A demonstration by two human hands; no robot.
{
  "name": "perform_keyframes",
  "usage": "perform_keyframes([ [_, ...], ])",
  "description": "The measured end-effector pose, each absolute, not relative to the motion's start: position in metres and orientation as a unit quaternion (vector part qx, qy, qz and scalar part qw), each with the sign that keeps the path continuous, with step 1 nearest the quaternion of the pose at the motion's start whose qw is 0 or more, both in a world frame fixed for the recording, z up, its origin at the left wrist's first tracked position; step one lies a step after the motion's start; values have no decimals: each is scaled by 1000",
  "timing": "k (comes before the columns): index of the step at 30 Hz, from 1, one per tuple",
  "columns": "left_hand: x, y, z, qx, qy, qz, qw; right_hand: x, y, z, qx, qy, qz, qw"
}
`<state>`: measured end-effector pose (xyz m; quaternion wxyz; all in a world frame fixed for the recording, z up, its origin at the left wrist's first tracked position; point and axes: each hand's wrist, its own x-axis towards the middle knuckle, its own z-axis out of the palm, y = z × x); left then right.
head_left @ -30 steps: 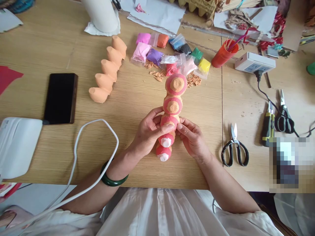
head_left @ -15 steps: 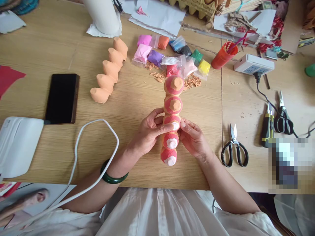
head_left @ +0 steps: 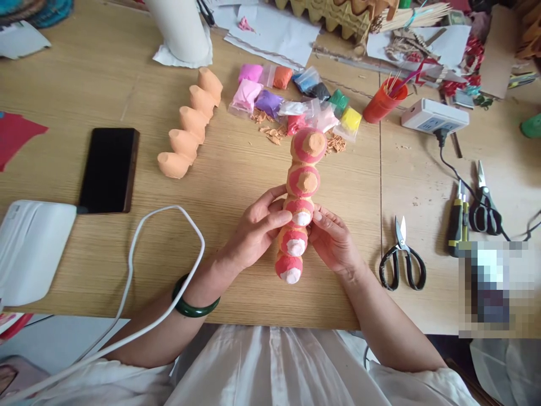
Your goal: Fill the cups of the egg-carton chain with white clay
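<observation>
A strip of several joined round cups (head_left: 304, 181), orange with pink-red rings, stands out over the table between my hands. White material covers the knobs of the three nearest cups; the two far knobs are bare orange. My left hand (head_left: 264, 225) grips the strip's left side, its thumb beside the middle cup. My right hand (head_left: 332, 234) pinches the right edge near that same white patch. A plain orange strip of cups (head_left: 192, 127) lies to the left on the table.
Bags of coloured clay (head_left: 270, 102) and orange shavings (head_left: 274, 134) lie beyond the strip. Black-handled scissors (head_left: 402, 256) are at the right, a red cup of sticks (head_left: 384, 101) behind. At left are a black phone (head_left: 109, 170) and a white cable (head_left: 133, 254).
The held strip's far end has tilted to the right. My left thumb has drawn back left from the white patch on the middle cup. The view has shifted slightly.
</observation>
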<state>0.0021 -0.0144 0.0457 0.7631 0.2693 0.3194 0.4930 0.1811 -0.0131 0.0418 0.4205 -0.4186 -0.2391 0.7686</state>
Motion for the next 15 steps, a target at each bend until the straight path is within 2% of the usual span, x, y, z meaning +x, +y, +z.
perform_keyframes([
  [15, 7, -14, 48, 263, 365, 492, 745, 179, -15, 46, -437, -290, 738, 424],
])
